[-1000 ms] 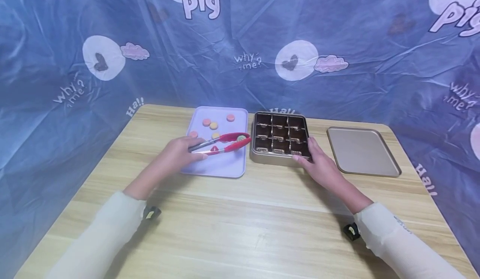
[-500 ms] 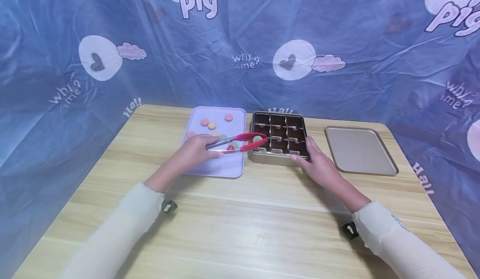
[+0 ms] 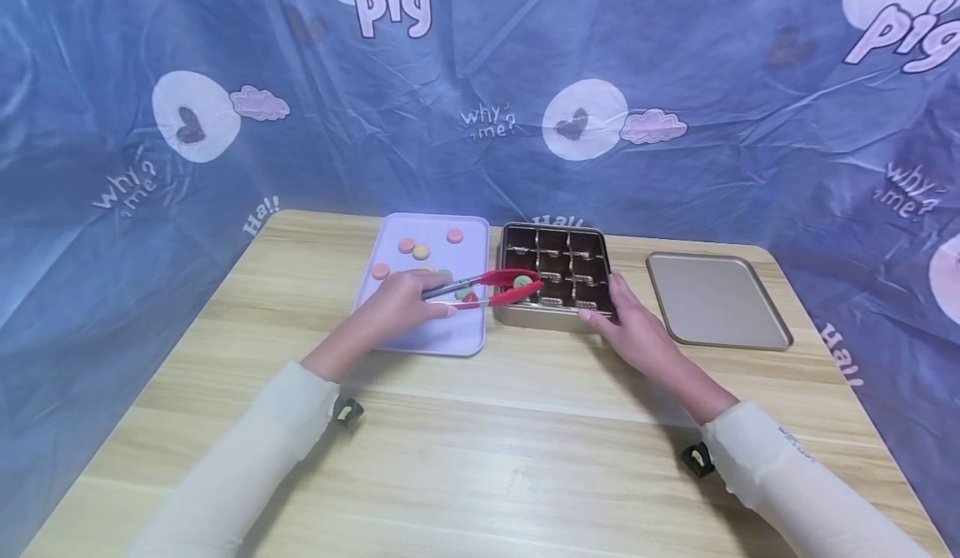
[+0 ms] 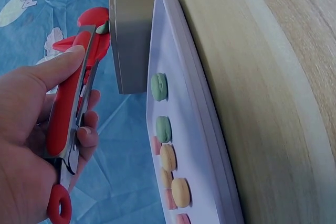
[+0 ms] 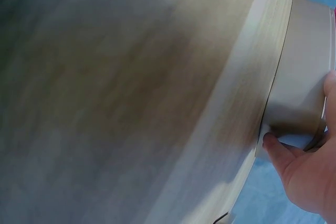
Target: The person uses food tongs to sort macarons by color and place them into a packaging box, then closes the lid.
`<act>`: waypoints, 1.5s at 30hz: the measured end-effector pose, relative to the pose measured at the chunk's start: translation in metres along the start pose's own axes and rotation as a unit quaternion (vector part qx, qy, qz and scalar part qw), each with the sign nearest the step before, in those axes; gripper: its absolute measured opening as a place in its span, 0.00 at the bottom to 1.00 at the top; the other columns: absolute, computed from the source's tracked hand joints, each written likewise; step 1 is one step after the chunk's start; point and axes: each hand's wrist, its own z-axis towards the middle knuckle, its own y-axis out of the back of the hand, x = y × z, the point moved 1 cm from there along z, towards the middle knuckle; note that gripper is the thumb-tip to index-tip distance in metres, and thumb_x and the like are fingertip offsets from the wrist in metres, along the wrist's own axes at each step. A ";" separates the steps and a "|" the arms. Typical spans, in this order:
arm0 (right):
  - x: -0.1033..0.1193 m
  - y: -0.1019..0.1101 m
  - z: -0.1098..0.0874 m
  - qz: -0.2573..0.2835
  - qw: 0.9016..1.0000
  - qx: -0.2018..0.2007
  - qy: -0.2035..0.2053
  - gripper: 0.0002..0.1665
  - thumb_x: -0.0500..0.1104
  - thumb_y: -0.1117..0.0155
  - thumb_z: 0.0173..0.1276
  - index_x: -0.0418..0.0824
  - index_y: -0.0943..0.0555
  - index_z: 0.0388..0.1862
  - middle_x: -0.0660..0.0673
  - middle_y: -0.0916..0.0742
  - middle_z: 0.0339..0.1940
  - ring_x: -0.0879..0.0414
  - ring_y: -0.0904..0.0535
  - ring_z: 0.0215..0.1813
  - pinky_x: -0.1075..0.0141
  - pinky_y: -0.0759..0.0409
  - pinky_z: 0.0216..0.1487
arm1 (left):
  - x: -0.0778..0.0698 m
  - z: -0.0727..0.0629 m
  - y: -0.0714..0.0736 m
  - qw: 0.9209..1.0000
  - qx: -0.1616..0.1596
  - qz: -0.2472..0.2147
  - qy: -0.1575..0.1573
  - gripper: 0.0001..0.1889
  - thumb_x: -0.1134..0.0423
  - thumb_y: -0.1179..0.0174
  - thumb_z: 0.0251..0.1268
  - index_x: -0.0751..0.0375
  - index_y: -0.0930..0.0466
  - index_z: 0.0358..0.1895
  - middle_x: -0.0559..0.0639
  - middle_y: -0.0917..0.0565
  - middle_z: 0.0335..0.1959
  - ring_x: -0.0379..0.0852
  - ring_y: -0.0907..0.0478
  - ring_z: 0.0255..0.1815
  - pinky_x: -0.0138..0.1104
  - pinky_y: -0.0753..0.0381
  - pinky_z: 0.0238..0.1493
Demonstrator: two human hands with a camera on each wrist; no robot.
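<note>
My left hand [image 3: 401, 301] grips a pair of red-tipped metal tongs [image 4: 68, 95]. Between the tong tips sits a green macaron [image 3: 522, 281], held over the front-left compartment of a gold tin [image 3: 540, 317] with a brown divided insert. At the tin's front-right corner my right hand [image 3: 637, 329] holds the wall, thumb in front and fingers along the side. Left of the tin lies a lilac tray [image 3: 468, 340] bearing several pink, yellow and green macarons; in the left wrist view a green macaron [image 4: 159, 86] lies nearest the tin.
A flat gold lid [image 3: 716, 300] lies on the wooden table [image 3: 480, 441] to the right of the tin. Behind the table hangs a blue printed cloth [image 3: 420, 125].
My left hand has moved right, carrying the tongs and the green macaron from above the tray to over the tin. My right hand has stayed on the tin.
</note>
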 end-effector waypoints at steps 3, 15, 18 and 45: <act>0.000 0.000 0.000 0.000 1.000 0.001 0.000 0.61 0.75 0.52 0.70 0.41 0.61 0.83 0.39 0.54 0.85 0.32 0.53 0.81 0.36 0.50 0.77 | 0.000 0.000 0.000 1.000 0.003 -0.002 0.004 0.23 0.55 0.27 0.59 0.53 0.16 0.58 0.52 0.12 0.48 0.51 0.18 0.46 0.43 0.19 0.53; 0.000 0.000 0.001 0.000 1.000 0.007 -0.004 0.61 0.76 0.53 0.70 0.40 0.62 0.83 0.41 0.55 0.85 0.33 0.54 0.82 0.37 0.51 0.78 | -0.001 0.000 0.000 0.999 0.008 -0.001 0.035 0.32 0.52 0.25 0.56 0.57 0.20 0.65 0.56 0.16 0.59 0.51 0.20 0.60 0.46 0.22 0.64; 0.001 0.001 0.000 -0.001 1.000 0.010 -0.003 0.61 0.75 0.53 0.71 0.40 0.63 0.83 0.40 0.56 0.85 0.32 0.54 0.82 0.37 0.51 0.77 | -0.002 -0.001 0.001 0.999 0.007 -0.007 0.036 0.32 0.52 0.25 0.57 0.57 0.20 0.65 0.56 0.16 0.59 0.51 0.19 0.59 0.46 0.21 0.63; 0.002 0.000 0.000 0.002 1.000 0.006 -0.004 0.61 0.75 0.52 0.70 0.39 0.63 0.83 0.39 0.56 0.85 0.31 0.54 0.81 0.37 0.52 0.78 | 0.039 -0.056 0.018 0.992 -0.018 -0.029 0.125 0.37 0.51 0.28 0.61 0.62 0.29 0.72 0.62 0.25 0.70 0.62 0.33 0.74 0.56 0.34 0.73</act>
